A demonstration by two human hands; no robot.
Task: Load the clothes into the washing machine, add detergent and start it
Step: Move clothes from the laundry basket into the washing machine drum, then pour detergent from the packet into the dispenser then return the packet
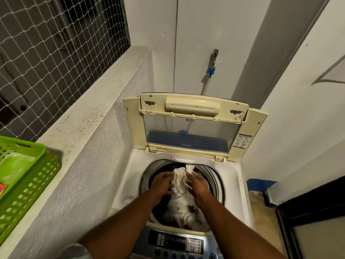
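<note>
A cream top-loading washing machine point(123, 186) stands in a narrow corner with its lid point(192, 126) folded up against the wall. White clothes point(182, 197) bulge up out of the drum opening. My left hand point(162, 183) grips the cloth on its left side and my right hand point(197, 184) grips it on the right, both just inside the drum rim. The blue control panel point(177, 243) with buttons and knobs lies at the near edge, between my forearms. No detergent container is identifiable.
A green plastic basket point(24, 186) sits on the concrete ledge point(89, 116) at left, below a netted window point(56, 49). A tap with a blue hose fitting point(211, 69) hangs on the back wall. White walls close in on the right; a dark door frame point(306, 215) stands at lower right.
</note>
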